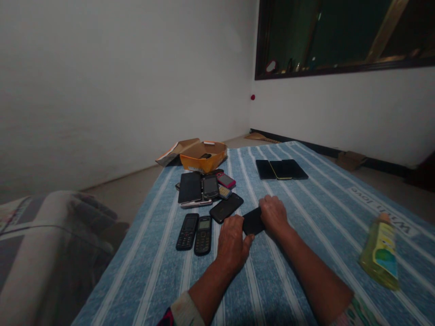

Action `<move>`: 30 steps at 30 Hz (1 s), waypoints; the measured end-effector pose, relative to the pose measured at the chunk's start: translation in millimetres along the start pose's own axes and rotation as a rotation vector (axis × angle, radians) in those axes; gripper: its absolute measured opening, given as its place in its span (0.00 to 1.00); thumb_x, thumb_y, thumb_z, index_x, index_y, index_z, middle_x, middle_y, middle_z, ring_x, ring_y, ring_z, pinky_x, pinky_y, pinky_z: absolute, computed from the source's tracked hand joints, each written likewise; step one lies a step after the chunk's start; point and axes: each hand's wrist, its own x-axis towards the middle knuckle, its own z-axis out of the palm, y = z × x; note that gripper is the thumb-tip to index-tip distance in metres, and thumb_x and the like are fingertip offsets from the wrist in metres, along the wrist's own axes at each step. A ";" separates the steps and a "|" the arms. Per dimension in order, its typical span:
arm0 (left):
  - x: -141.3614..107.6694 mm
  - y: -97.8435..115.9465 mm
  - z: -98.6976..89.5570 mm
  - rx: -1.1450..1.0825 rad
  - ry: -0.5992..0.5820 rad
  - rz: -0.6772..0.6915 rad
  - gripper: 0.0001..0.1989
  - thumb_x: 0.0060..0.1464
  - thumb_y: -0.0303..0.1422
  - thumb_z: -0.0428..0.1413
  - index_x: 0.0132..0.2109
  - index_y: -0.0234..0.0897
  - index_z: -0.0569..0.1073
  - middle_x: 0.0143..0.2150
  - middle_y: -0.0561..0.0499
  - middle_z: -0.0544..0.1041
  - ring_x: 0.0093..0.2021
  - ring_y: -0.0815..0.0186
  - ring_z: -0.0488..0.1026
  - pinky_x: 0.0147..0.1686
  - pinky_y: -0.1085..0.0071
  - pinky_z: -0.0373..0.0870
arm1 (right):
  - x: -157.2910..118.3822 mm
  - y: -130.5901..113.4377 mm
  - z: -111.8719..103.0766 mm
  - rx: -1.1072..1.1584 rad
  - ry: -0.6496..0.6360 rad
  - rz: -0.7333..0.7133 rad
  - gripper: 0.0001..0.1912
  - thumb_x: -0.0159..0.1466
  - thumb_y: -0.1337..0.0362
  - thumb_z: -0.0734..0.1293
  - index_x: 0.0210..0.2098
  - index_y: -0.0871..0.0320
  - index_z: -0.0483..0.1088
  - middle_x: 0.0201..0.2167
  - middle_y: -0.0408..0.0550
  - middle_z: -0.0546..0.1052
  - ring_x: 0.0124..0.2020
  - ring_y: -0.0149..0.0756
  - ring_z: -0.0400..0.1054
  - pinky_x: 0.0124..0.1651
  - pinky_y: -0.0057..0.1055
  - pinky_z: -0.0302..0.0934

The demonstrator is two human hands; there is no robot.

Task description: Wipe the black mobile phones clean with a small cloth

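A dark flat phone (253, 221) lies between my two hands, low over the striped blue cloth. My left hand (233, 242) grips its left end, the thumb at the near edge. Around its right end are the closed fingers of my right hand (273, 214). Just beyond my left hand is a black smartphone (226, 207). Two keypad phones, one (187, 232) beside the other (203, 235), lie left of my left hand. Behind them sits a pile with a black tablet-like device (190, 187), a grey phone (210, 186) and a pink phone (226, 180).
An open orange box (204, 158) stands at the far edge. Dark flat devices (281, 169) lie side by side at the back right. A bottle of yellow liquid (381, 253) lies at the right. A covered bundle (44, 253) is at the left.
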 end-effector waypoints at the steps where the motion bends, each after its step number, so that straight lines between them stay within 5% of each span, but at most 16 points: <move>1: 0.0 -0.3 0.1 -0.003 0.003 0.007 0.16 0.50 0.28 0.59 0.47 0.36 0.67 0.45 0.44 0.73 0.47 0.53 0.68 0.48 0.54 0.69 | -1.5 -4.2 -0.2 0.008 0.001 -0.041 0.13 0.65 0.75 0.59 0.41 0.62 0.74 0.42 0.59 0.74 0.46 0.47 0.65 0.43 0.37 0.54; 6: 0.4 -0.8 -0.4 -0.021 0.000 0.035 0.13 0.51 0.28 0.57 0.45 0.36 0.68 0.43 0.45 0.73 0.45 0.54 0.68 0.47 0.55 0.69 | -6.9 -21.6 4.4 0.150 -0.006 -0.348 0.11 0.65 0.74 0.60 0.38 0.59 0.74 0.39 0.52 0.74 0.44 0.43 0.64 0.46 0.35 0.54; 9: 0.5 -0.3 -0.2 -0.039 0.012 0.046 0.15 0.50 0.26 0.57 0.47 0.36 0.67 0.43 0.45 0.73 0.45 0.54 0.68 0.47 0.55 0.69 | -7.2 -24.2 10.7 0.287 0.022 -0.421 0.12 0.66 0.73 0.60 0.44 0.60 0.73 0.40 0.51 0.75 0.44 0.41 0.64 0.48 0.34 0.54; 13: 0.6 0.7 0.5 -0.028 0.009 0.038 0.15 0.50 0.26 0.56 0.47 0.36 0.68 0.42 0.45 0.73 0.45 0.54 0.68 0.46 0.55 0.69 | -8.0 -24.5 15.3 0.401 0.075 -0.385 0.16 0.67 0.73 0.58 0.53 0.63 0.68 0.42 0.54 0.75 0.46 0.39 0.65 0.50 0.32 0.55; 20: 0.7 2.3 1.7 -0.020 0.003 0.018 0.15 0.49 0.24 0.56 0.46 0.36 0.68 0.42 0.45 0.73 0.45 0.54 0.69 0.48 0.56 0.69 | -8.5 -26.4 8.0 0.300 0.011 -0.358 0.11 0.67 0.71 0.59 0.40 0.60 0.73 0.39 0.52 0.75 0.43 0.40 0.66 0.47 0.32 0.54; 30: 1.4 7.8 -0.6 -0.018 -0.057 -0.048 0.15 0.49 0.29 0.61 0.44 0.34 0.68 0.45 0.43 0.73 0.48 0.52 0.68 0.50 0.55 0.67 | -6.0 -18.1 1.8 0.117 0.005 -0.237 0.12 0.67 0.71 0.58 0.36 0.58 0.73 0.37 0.52 0.75 0.41 0.41 0.67 0.43 0.34 0.51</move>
